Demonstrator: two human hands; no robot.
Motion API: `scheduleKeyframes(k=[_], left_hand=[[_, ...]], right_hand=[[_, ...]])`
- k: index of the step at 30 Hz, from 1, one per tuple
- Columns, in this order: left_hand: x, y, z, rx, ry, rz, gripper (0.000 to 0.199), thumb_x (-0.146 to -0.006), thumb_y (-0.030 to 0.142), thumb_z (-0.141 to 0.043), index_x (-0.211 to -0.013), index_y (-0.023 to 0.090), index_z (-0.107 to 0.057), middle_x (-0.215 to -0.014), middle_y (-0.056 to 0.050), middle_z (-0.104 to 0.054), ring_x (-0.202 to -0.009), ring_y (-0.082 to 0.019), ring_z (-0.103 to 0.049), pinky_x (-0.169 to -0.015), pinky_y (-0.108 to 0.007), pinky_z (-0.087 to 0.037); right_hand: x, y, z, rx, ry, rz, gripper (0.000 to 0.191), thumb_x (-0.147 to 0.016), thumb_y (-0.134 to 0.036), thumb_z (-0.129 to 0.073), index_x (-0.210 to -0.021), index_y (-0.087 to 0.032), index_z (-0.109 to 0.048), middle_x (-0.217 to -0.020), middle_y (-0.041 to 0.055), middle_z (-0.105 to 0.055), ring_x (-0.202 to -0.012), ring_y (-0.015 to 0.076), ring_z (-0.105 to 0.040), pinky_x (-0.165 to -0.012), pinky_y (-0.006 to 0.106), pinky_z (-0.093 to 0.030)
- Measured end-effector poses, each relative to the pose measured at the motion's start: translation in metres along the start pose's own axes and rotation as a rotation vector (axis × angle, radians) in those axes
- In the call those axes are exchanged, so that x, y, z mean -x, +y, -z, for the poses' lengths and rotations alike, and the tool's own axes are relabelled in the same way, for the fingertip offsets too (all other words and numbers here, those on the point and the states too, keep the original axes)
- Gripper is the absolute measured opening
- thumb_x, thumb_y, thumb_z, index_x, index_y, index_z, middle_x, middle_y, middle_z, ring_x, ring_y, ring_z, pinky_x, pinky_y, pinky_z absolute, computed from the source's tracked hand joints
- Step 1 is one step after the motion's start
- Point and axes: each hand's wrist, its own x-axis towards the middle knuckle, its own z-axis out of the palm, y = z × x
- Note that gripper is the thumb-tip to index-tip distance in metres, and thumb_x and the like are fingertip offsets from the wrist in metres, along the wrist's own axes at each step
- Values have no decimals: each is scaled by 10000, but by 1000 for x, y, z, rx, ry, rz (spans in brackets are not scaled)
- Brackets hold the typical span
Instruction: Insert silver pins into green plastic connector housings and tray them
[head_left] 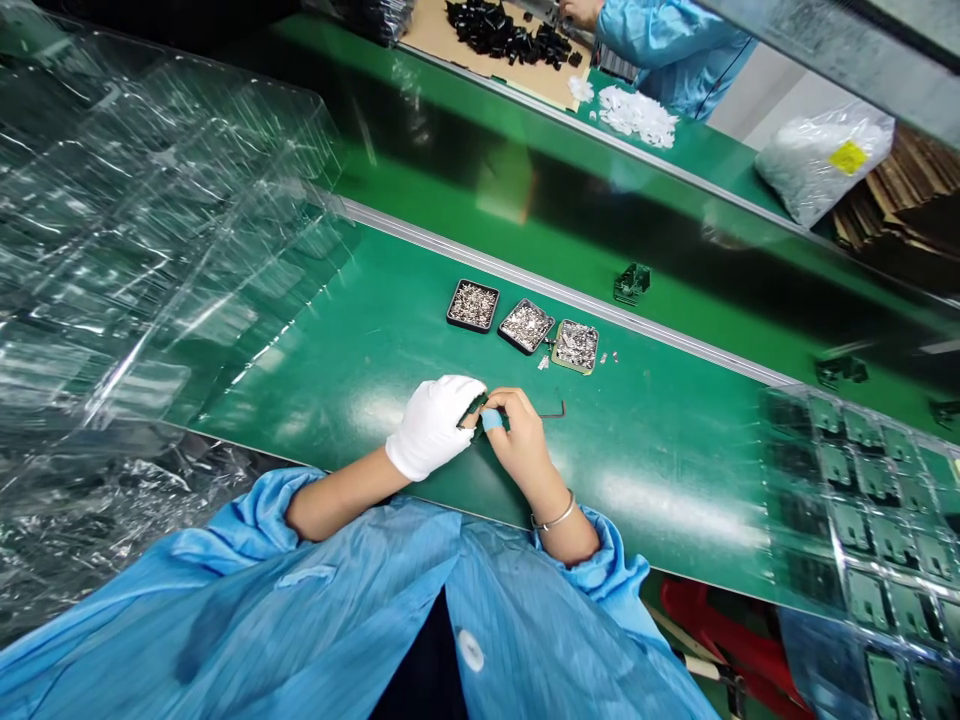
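Note:
My left hand (pixel 437 425), in a white glove, is closed around a small dark green part (pixel 474 406) with a black edge. Bare except for a blue wrap on one finger, my right hand (pixel 519 440) meets the left one at that part. Its fingertips are pinched there, and anything between them is too small to name. Just beyond the hands stand three small trays of metal pieces: a left one (pixel 473 305), a middle one (pixel 526 326) and a right one (pixel 576 346). An L-shaped hex key (pixel 555 411) lies right of my right hand.
Clear plastic trays (pixel 172 200) are piled at the left. More trays holding green parts (pixel 862 480) stand at the right. Behind a metal rail (pixel 570 290) rises a green panel. Beyond it are black parts (pixel 510 35), white pieces (pixel 637 115) and another person's blue sleeve (pixel 667 40).

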Motion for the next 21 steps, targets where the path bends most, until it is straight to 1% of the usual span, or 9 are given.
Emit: scheduleKeyframes(k=[3,8,14,18,21], left_hand=[[-1,2,-1,-11,-16,-9,293,-785,133,-459,-1028,147,-622,-988,-120,-651,-925,-260,-612,-783,-373,-498],[-1,4,0,-81,-15,-32,279,-740,130,-486,-980,147,-627,-1006,-130,-648,-948,-285,-607,-776,-391,-490],[-1,-1,2,128,-20,31,315,-712,109,-476,-996,151,-605,-964,-92,-656,-900,-238,-621,-795,-350,-508],[0,-2,1,142,-29,51,334,-704,113,-476,-1008,161,-605,-983,-88,-656,-929,-243,-620,-822,-361,-513],[1,0,-1,106,-19,72,332,-716,121,-479,-1022,156,-604,-1005,-102,-653,-958,-255,-614,-844,-378,-510]], right_hand=[[-1,1,2,-29,-15,-16,147,-794,-108,-457,-861,-208,-542,-933,59,-603,-895,169,-593,-794,303,-510],[-1,0,3,-51,-18,-40,131,-793,-116,-464,-853,-207,-538,-948,66,-593,-900,168,-586,-787,300,-519],[0,-3,1,-47,-26,-71,164,-768,-91,-460,-851,-205,-543,-946,62,-585,-910,165,-582,-761,285,-525],[-1,-3,-2,-69,-13,-94,159,-758,-100,-465,-836,-209,-551,-940,55,-588,-882,157,-586,-684,255,-529],[-1,-4,-4,-86,20,-110,134,-778,-123,-464,-832,-209,-553,-941,57,-593,-876,155,-590,-638,241,-527]])
